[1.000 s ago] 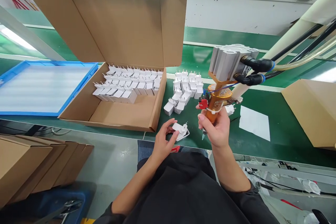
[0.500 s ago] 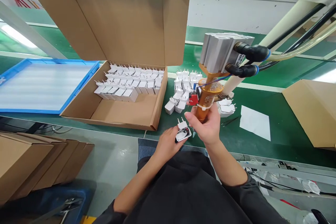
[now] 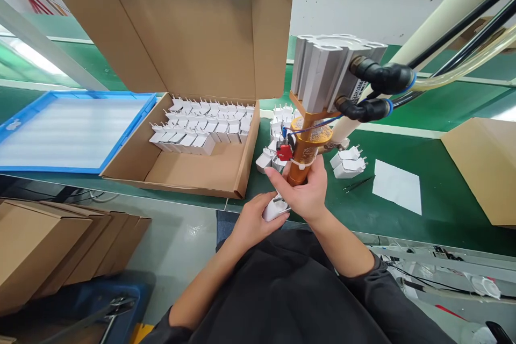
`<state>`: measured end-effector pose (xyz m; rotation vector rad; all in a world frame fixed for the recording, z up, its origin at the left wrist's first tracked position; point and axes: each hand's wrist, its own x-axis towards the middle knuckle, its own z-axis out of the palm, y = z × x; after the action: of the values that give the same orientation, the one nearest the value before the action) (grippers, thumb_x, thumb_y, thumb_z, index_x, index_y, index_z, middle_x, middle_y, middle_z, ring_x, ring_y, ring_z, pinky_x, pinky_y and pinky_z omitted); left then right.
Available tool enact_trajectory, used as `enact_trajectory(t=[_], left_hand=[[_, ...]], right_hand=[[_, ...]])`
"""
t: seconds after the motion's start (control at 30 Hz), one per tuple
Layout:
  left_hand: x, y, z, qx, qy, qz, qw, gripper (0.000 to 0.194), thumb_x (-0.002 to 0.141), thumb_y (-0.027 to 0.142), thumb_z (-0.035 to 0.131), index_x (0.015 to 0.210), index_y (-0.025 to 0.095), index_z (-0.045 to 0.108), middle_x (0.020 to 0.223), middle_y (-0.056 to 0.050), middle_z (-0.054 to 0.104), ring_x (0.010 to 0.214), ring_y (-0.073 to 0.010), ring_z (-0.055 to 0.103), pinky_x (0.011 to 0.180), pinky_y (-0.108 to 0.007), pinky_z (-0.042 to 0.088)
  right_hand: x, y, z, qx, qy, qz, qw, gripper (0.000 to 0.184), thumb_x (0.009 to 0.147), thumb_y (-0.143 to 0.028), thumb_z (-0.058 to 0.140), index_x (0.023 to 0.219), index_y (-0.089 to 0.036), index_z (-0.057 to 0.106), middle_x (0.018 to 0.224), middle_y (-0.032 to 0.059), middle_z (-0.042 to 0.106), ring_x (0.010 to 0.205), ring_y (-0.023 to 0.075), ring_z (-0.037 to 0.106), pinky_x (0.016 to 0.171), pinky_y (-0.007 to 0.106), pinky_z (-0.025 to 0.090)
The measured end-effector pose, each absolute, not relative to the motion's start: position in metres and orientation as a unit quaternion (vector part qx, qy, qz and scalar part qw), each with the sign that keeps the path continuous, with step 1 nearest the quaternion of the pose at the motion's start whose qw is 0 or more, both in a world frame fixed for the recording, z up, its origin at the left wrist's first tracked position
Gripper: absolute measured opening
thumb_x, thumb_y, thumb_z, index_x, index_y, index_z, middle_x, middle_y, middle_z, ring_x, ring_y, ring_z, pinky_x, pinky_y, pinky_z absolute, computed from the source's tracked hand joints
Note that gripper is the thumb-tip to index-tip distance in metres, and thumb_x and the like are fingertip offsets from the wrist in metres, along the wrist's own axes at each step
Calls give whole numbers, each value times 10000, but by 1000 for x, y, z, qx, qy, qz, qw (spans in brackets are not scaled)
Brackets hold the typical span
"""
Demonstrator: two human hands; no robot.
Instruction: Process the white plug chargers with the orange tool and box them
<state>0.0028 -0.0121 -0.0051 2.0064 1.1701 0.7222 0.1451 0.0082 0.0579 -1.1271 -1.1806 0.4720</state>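
My left hand (image 3: 255, 220) is closed around a white plug adapter housing (image 3: 275, 208) just in front of the bench edge. My right hand (image 3: 308, 188) grips the orange-gold barrel of a pneumatic dispensing gun (image 3: 308, 148), which has a silver cylinder on top and a red switch at its side. The gun's lower end points down at the adapter; my right hand hides its tip and part of the adapter. Behind the gun stand several white adapters (image 3: 265, 158), partly covered by it. More adapters (image 3: 349, 162) sit to the right of my right hand.
An open cardboard box (image 3: 193, 172) holds rows of white adapters (image 3: 201, 131). Left of it lies a blue-rimmed tray (image 3: 76, 134). Tweezers (image 3: 357, 185) and a white paper sheet (image 3: 397, 187) lie on the green bench. Hoses (image 3: 455, 62) run from the gun to the upper right.
The gun and my right hand have moved left and over the adapter. My left hand has turned the adapter, so its open inside and pins no longer show clearly.
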Motion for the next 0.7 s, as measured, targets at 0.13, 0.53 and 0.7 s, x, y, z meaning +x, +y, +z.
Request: enact_trajectory(t=[0.13, 0.53, 0.7], left_hand=[[4, -11, -4, 777, 455, 259, 350, 323, 806, 358, 717, 1070, 173, 696, 944, -58, 749, 839, -232, 694, 794, -333, 558], [5, -4, -5, 766, 458, 268, 363, 362, 794, 464, 697, 1002, 169, 718, 869, -57, 757, 734, -223, 694, 727, -317, 569], [-19, 17, -36, 787, 454, 297, 295, 427, 746, 622, 660, 842, 210, 715, 778, -59, 754, 685, -281, 710, 619, -340, 576]], right_hand=[[150, 10, 59, -506, -532, 177, 655, 233, 796, -324, 656, 786, -245, 438, 583, -84, 492, 476, 101, 471, 485, 250, 422], [146, 14, 55, -478, -526, 205, 673, 248, 790, -329, 701, 803, -228, 475, 614, -80, 500, 516, 92, 476, 527, 228, 432], [141, 25, 66, -469, -592, 259, 602, 279, 783, -406, 746, 784, -211, 546, 600, -78, 490, 558, 85, 500, 554, 185, 448]])
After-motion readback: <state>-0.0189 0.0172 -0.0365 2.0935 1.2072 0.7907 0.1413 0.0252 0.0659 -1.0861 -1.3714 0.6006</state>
